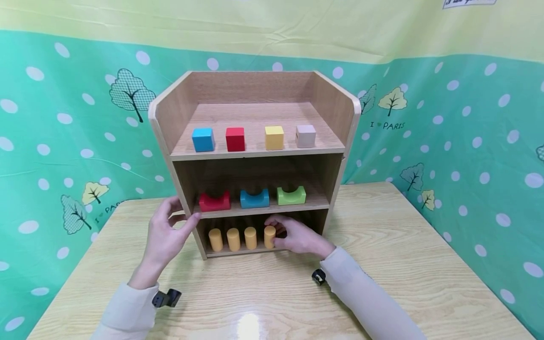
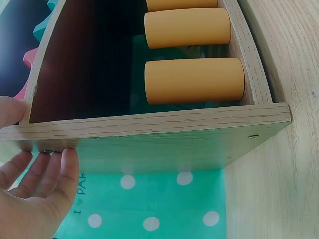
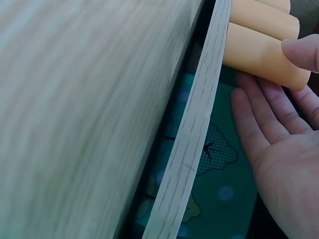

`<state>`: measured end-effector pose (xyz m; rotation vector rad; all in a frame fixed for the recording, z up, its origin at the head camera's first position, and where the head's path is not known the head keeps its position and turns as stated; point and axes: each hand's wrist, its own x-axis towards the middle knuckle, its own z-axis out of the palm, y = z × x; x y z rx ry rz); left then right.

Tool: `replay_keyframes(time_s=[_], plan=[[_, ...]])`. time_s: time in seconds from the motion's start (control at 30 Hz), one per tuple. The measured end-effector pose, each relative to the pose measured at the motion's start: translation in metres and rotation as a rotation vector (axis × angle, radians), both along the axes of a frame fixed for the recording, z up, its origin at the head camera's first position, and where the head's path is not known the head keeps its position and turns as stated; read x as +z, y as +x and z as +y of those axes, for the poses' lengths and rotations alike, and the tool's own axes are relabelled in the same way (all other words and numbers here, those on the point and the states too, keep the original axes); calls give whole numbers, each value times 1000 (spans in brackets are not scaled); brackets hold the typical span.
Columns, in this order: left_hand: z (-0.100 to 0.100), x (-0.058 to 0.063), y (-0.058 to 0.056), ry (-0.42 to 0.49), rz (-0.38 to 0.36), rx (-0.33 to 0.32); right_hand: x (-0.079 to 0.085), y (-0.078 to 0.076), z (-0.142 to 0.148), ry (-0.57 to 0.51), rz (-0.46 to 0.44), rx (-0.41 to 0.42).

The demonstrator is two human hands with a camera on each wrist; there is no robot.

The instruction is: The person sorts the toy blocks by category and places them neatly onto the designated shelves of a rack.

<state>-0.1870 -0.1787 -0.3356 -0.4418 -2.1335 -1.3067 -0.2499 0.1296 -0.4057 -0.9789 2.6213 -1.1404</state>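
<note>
A wooden three-tier shelf [image 1: 255, 87] stands on the table. My left hand [image 1: 163, 236] holds its left side panel [image 2: 149, 122] near the middle board; in the left wrist view the thumb lies at the front edge and the fingers touch the outer face. Down on the bottom tier, my right hand [image 1: 299, 237] pinches the rightmost orange wooden cylinder [image 1: 269, 237] between thumb and fingers. In the right wrist view the thumb presses this cylinder [image 3: 261, 56] from the front side. Several like cylinders stand upright in a row to its left, one being the leftmost cylinder [image 1: 216, 240].
Red [image 1: 214, 202], blue [image 1: 255, 199] and green [image 1: 291, 195] arch blocks sit on the middle tier. Up top are blue [image 1: 203, 140], red [image 1: 235, 140], yellow [image 1: 274, 138] and pale grey [image 1: 305, 136] cubes. A dotted green cloth [image 1: 459, 151] hangs behind the wooden table [image 1: 382, 245].
</note>
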Motion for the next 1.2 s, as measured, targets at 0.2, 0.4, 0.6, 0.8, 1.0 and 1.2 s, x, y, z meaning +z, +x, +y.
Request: replay_keyframes(time_s=[0.2, 0.4, 0.6, 0.8, 1.0, 1.2], plan=[[-1, 0, 0, 6, 3, -4, -1, 0, 1, -11, -8, -4], [0, 1, 0, 3, 0, -2, -1, 1, 3, -5, 2, -11], [1, 1, 1, 0, -4, 1, -2, 2, 6, -7, -3, -12], [1, 2, 1, 3, -5, -4, -1, 3, 10, -21, -4, -20], [1, 2, 1, 1, -5, -1, 0, 5, 13, -16, 6, -14], [0, 0, 1, 0, -3, -3, 0, 7, 14, 2, -2, -27]])
